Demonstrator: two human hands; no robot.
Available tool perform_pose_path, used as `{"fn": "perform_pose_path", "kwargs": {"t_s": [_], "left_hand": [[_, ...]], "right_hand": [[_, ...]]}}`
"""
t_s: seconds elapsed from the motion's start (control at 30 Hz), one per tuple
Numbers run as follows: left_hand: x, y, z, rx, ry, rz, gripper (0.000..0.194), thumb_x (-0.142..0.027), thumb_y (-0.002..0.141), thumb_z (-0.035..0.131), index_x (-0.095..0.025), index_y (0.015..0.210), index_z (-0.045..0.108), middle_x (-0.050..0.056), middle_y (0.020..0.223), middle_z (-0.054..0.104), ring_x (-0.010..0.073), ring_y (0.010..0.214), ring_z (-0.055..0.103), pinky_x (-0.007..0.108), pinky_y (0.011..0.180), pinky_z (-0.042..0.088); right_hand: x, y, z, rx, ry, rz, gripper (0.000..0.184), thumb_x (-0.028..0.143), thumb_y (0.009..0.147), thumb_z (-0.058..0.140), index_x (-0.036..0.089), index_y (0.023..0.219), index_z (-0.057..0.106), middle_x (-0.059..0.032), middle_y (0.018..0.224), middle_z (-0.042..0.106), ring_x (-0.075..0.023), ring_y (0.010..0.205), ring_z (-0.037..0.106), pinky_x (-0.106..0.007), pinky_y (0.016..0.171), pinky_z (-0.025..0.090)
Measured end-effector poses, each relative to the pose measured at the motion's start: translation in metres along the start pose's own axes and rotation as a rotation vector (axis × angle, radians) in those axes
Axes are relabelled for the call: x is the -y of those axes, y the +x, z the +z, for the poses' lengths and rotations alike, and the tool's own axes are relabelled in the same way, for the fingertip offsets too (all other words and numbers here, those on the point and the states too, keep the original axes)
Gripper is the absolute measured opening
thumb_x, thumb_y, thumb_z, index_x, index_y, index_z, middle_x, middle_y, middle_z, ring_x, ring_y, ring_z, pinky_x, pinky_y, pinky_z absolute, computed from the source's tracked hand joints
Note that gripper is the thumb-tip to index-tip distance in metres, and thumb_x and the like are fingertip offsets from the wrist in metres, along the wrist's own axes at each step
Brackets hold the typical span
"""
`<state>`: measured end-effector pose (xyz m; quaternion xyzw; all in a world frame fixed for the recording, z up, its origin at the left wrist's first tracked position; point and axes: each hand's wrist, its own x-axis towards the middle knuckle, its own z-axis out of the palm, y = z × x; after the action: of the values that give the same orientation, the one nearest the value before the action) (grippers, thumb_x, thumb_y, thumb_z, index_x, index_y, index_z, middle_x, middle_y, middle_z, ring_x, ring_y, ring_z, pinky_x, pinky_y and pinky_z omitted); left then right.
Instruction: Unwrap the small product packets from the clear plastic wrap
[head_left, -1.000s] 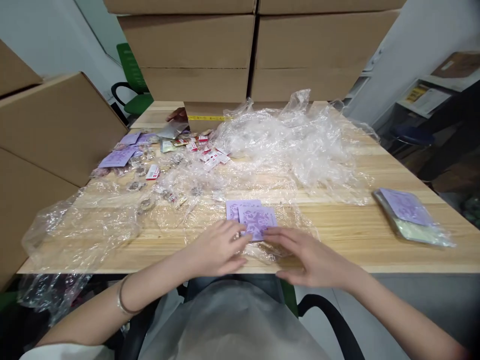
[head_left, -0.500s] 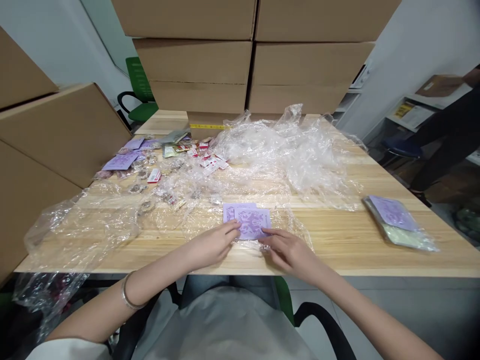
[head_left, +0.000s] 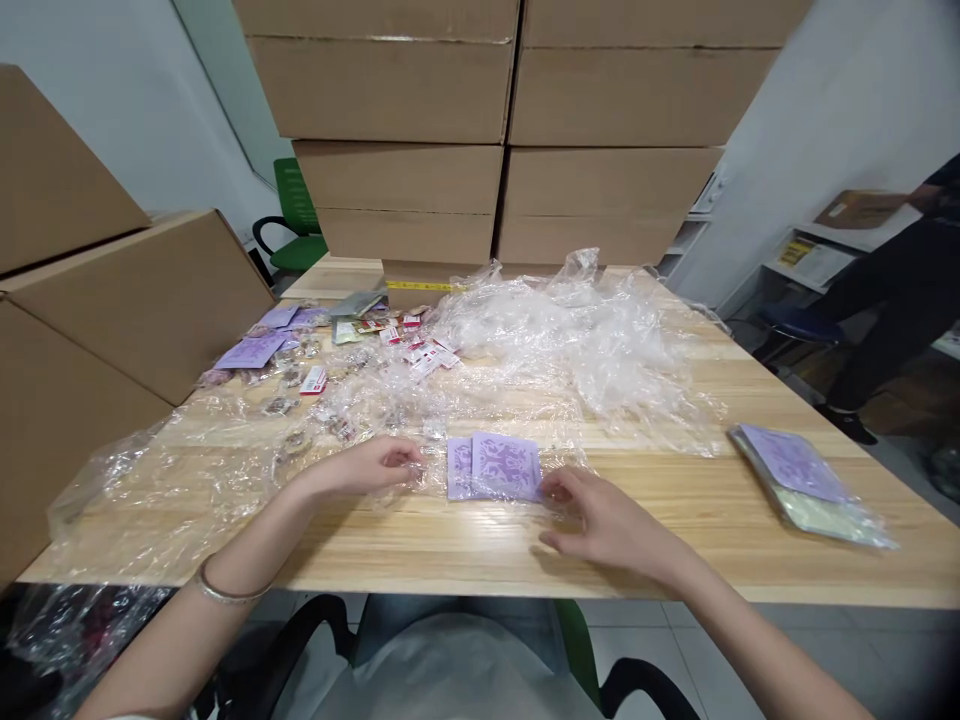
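Two purple patterned packets (head_left: 506, 466) lie overlapping on clear plastic film near the front of the table, the right one on top. Just left of them is my left hand (head_left: 375, 466), its fingers loosely curled over the film and clear of the packets. Nothing shows in that hand. My right hand (head_left: 611, 525) is at the right packet's lower right corner, fingertips beside its edge and thumb held apart. Whether those fingertips touch the packet is hard to tell.
Crumpled clear plastic (head_left: 555, 330) covers the table's back middle. Small wrapped items, red-and-white tags (head_left: 314, 380) and more purple packets (head_left: 253, 350) lie left. A bagged purple packet (head_left: 802, 465) sits at right. Cardboard boxes (head_left: 397, 190) stand behind; a person (head_left: 892, 290) is at far right.
My left hand has left the packets and moved left. My right hand has shifted slightly right, to the packet's edge. The camera view has tilted up a little.
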<state>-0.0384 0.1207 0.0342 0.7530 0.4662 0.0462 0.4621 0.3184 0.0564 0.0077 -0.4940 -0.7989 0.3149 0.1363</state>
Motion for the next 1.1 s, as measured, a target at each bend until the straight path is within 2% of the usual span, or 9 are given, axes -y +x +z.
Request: {"fn": "perform_pose_path", "kwargs": {"t_s": [0.13, 0.27, 0.43, 0.57, 0.7, 0.87, 0.93, 1.0, 1.1], "left_hand": [[-0.006, -0.015, -0.015, 0.141, 0.161, 0.064, 0.027, -0.038, 0.083, 0.059, -0.02, 0.102, 0.068, 0.007, 0.112, 0.068, 0.0222, 0.101, 0.063, 0.03, 0.091, 0.047], [-0.003, -0.031, -0.029, 0.108, 0.131, 0.039, 0.023, -0.04, 0.087, 0.058, -0.022, 0.09, 0.071, 0.005, 0.1, 0.07, 0.0227, 0.092, 0.063, 0.032, 0.087, 0.047], [0.008, -0.022, -0.011, -0.246, -0.368, -0.064, 0.036, -0.056, 0.085, 0.062, -0.02, 0.089, 0.067, 0.007, 0.099, 0.072, 0.0242, 0.094, 0.066, 0.033, 0.081, 0.052], [0.011, 0.002, 0.022, -0.536, -0.587, -0.078, 0.036, -0.057, 0.087, 0.057, -0.021, 0.086, 0.051, -0.002, 0.069, 0.059, 0.0197, 0.068, 0.068, 0.032, 0.066, 0.054], [0.013, 0.012, 0.036, -0.568, -0.135, -0.213, 0.026, -0.046, 0.098, 0.037, -0.022, 0.092, 0.045, -0.007, 0.052, 0.046, 0.0174, 0.04, 0.053, 0.028, 0.047, 0.041], [0.016, 0.009, 0.037, -0.518, 0.496, -0.276, 0.024, -0.029, 0.101, 0.029, -0.017, 0.099, 0.051, 0.007, 0.07, 0.064, 0.0243, 0.066, 0.067, 0.032, 0.062, 0.046], [0.015, 0.007, 0.04, -0.495, 0.648, -0.314, 0.027, -0.026, 0.1, 0.03, -0.014, 0.104, 0.054, 0.012, 0.077, 0.068, 0.0277, 0.074, 0.069, 0.035, 0.066, 0.049], [0.015, 0.003, 0.046, -0.594, 0.77, -0.31, 0.031, -0.023, 0.099, 0.033, -0.01, 0.114, 0.056, 0.018, 0.089, 0.069, 0.0308, 0.081, 0.07, 0.04, 0.068, 0.052], [0.014, -0.006, 0.054, -0.775, 0.878, 0.042, 0.035, -0.018, 0.095, 0.043, -0.012, 0.126, 0.057, 0.021, 0.107, 0.068, 0.0315, 0.102, 0.068, 0.046, 0.087, 0.055]], "right_hand": [[-0.004, -0.012, 0.004, -0.055, -0.219, -0.036, 0.028, 0.005, 0.076, 0.054, 0.018, 0.099, 0.064, -0.0104, 0.1, 0.069, -0.0259, 0.093, 0.064, -0.04, 0.08, 0.051], [-0.026, -0.016, -0.012, -0.013, 0.021, 0.018, 0.019, 0.022, 0.092, 0.051, 0.023, 0.101, 0.068, -0.0069, 0.101, 0.073, -0.0217, 0.088, 0.068, -0.036, 0.075, 0.055], [-0.042, -0.007, -0.02, -0.063, 0.313, 0.083, 0.035, 0.046, 0.1, 0.046, 0.02, 0.092, 0.069, -0.0068, 0.087, 0.073, -0.0198, 0.077, 0.068, -0.033, 0.068, 0.054], [-0.04, 0.011, -0.004, -0.288, 0.111, 0.165, 0.046, 0.051, 0.101, 0.038, 0.022, 0.071, 0.055, -0.0042, 0.067, 0.062, -0.0191, 0.064, 0.059, -0.033, 0.062, 0.047], [-0.044, 0.021, 0.003, -0.44, -0.333, 0.232, 0.045, 0.048, 0.098, 0.038, 0.024, 0.06, 0.044, -0.0075, 0.065, 0.06, -0.0235, 0.067, 0.057, -0.036, 0.065, 0.04], [-0.064, 0.018, -0.002, -0.363, -0.286, 0.412, 0.046, 0.056, 0.095, 0.044, 0.024, 0.063, 0.046, -0.0045, 0.061, 0.059, -0.0213, 0.057, 0.055, -0.033, 0.055, 0.037], [-0.07, 0.011, -0.002, -0.49, -0.316, 0.33, 0.04, 0.056, 0.094, 0.048, 0.022, 0.074, 0.055, -0.0087, 0.075, 0.065, -0.0246, 0.068, 0.061, -0.036, 0.06, 0.044], [-0.071, 0.001, -0.002, -0.692, -0.415, 0.155, 0.033, 0.05, 0.091, 0.056, 0.018, 0.093, 0.061, -0.0167, 0.097, 0.068, -0.0311, 0.089, 0.065, -0.043, 0.073, 0.051], [-0.067, -0.02, -0.005, -0.66, -0.488, -0.248, 0.029, 0.03, 0.09, 0.061, 0.02, 0.117, 0.062, -0.0155, 0.116, 0.068, -0.0315, 0.11, 0.064, -0.048, 0.088, 0.053]]}}
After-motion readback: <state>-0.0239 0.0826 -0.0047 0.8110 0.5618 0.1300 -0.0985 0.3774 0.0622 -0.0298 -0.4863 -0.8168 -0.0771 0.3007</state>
